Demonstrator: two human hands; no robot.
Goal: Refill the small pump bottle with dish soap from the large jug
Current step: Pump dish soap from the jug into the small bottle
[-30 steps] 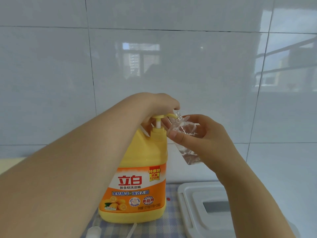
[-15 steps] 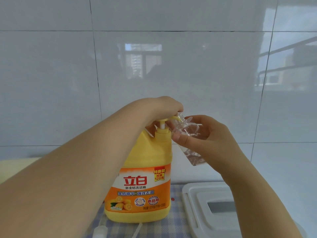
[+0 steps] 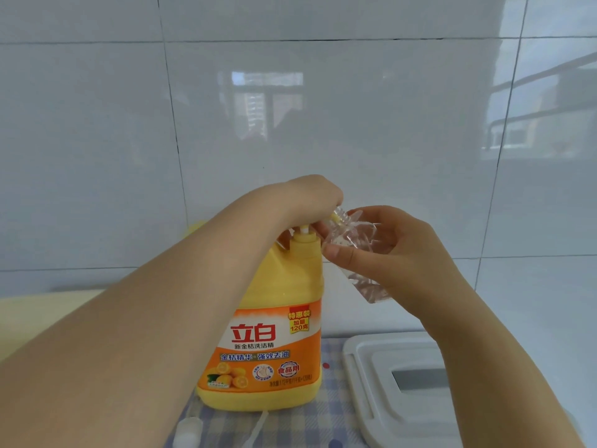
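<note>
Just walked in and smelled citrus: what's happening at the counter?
A person is refilling a small clear bottle from a big yellow dish soap jug. The left hand rests on top of the jug's pump, the right hand grips the bottle, tilted with its neck at the nozzle. The bottle's own pump lies on the checked cloth.
</note>
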